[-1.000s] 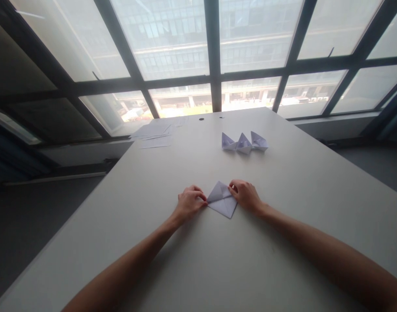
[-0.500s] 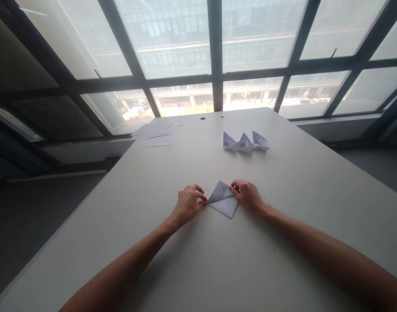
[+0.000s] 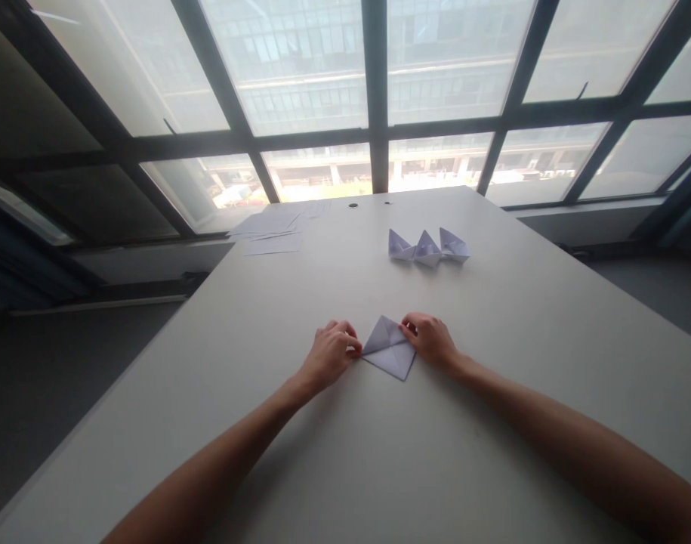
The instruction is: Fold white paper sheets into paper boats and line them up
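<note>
Loose sheets: a scattered pile of white paper sheets (image 3: 271, 230) lies flat at the far left corner of the table (image 3: 334, 453), near the window (image 3: 373, 83).
Left hand: the person's left hand (image 3: 329, 355), fingers curled and knuckles up, pinches the left corner of the folded paper between thumb and fingertips, resting on the table.
Folded paper: a pale, diamond-shaped folded paper (image 3: 388, 347) lies flat at the middle of the table, between the two hands, one point toward the person and one toward the window; a crease runs across it from corner to corner.
Right hand: the right hand (image 3: 433, 340), fingers bent, pinches the right corner of the same folded paper, fingertips pressed on its upper edge.
Paper boats: three finished paper boats (image 3: 428, 247) stand upright in a row farther back on the table, right of centre, touching or nearly touching one another, well apart from the hands.
Table holes: two small dark round holes (image 3: 353, 205) sit at the far edge of the table, just beside the window frame.
Containers: none shows on the table; the boats' hollows cannot be seen into.
</note>
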`<control>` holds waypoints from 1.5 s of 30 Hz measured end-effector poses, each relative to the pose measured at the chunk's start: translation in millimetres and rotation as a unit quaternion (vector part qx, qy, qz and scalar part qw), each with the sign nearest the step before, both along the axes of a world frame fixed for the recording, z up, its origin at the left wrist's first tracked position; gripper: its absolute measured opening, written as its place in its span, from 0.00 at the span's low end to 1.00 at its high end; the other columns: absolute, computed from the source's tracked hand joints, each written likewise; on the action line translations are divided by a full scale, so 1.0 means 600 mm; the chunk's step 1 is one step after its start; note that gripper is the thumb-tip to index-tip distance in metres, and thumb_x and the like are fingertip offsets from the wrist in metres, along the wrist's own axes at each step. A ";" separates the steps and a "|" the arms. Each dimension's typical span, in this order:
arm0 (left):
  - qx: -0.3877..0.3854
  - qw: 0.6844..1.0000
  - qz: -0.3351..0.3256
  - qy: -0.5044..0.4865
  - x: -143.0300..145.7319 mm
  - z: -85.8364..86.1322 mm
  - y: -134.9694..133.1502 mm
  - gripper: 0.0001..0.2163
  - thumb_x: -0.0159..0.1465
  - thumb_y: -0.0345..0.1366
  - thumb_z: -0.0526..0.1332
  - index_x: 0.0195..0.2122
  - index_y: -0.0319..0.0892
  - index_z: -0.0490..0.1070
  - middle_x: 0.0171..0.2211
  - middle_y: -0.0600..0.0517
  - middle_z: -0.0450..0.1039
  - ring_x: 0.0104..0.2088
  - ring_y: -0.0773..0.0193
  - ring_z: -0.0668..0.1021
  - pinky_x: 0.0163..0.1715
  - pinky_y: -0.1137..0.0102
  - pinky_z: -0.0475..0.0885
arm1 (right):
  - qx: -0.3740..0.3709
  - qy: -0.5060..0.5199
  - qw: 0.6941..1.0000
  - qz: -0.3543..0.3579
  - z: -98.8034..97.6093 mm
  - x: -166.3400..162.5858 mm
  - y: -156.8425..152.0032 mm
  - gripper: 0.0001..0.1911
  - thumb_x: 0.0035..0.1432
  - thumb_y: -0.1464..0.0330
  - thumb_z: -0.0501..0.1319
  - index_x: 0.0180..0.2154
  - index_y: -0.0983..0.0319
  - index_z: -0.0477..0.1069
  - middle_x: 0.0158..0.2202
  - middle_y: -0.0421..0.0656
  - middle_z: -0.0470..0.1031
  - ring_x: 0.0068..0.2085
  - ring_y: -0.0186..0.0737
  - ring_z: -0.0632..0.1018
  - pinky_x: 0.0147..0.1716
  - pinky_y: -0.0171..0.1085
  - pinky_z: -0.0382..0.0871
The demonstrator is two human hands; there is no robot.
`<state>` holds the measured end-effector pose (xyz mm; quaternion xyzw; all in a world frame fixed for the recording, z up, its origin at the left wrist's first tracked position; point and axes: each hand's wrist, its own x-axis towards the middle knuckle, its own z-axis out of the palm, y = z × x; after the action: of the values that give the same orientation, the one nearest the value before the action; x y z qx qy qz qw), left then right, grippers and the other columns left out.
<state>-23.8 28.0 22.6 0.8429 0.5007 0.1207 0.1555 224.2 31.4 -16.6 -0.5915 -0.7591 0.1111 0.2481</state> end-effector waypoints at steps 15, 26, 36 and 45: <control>-0.078 0.993 0.084 -0.028 0.010 -0.010 0.017 0.11 0.56 0.45 0.64 0.25 0.45 0.80 0.38 0.49 0.76 0.36 0.59 0.77 0.38 0.69 0.69 | 0.009 -0.016 1.000 0.017 0.001 0.000 -0.001 0.08 0.65 0.66 0.58 0.35 0.60 0.74 0.34 0.41 0.77 0.34 0.37 0.75 0.34 0.34 0.61; -0.094 0.993 0.066 -0.033 0.029 -0.012 0.019 0.15 0.58 0.44 0.64 0.45 0.46 0.76 0.44 0.47 0.75 0.48 0.53 0.74 0.47 0.66 0.67 | 0.021 -0.061 0.998 0.016 0.004 -0.004 -0.001 0.08 0.66 0.65 0.57 0.37 0.60 0.72 0.39 0.43 0.74 0.40 0.39 0.74 0.35 0.34 0.60; -0.058 0.987 0.138 -0.064 0.061 -0.030 0.003 0.15 0.57 0.40 0.67 0.43 0.44 0.70 0.47 0.46 0.72 0.52 0.50 0.71 0.51 0.58 0.64 | 0.030 -0.055 0.995 0.072 0.002 -0.006 0.003 0.06 0.67 0.67 0.57 0.37 0.61 0.70 0.39 0.45 0.73 0.44 0.41 0.72 0.39 0.35 0.62; -0.175 0.903 -0.004 -0.392 0.056 -0.020 -0.001 0.22 0.60 0.38 0.64 0.54 0.39 0.63 0.41 0.46 0.74 0.41 0.59 0.76 0.39 0.68 0.70 | 0.055 0.182 0.967 0.170 -0.005 -0.003 0.000 0.07 0.66 0.69 0.56 0.43 0.61 0.71 0.33 0.42 0.72 0.35 0.38 0.72 0.37 0.36 0.64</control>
<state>10.0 27.4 10.3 0.6892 0.4088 0.3509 0.4845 222.5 31.2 -19.4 -0.4088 -0.7957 0.2153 0.3915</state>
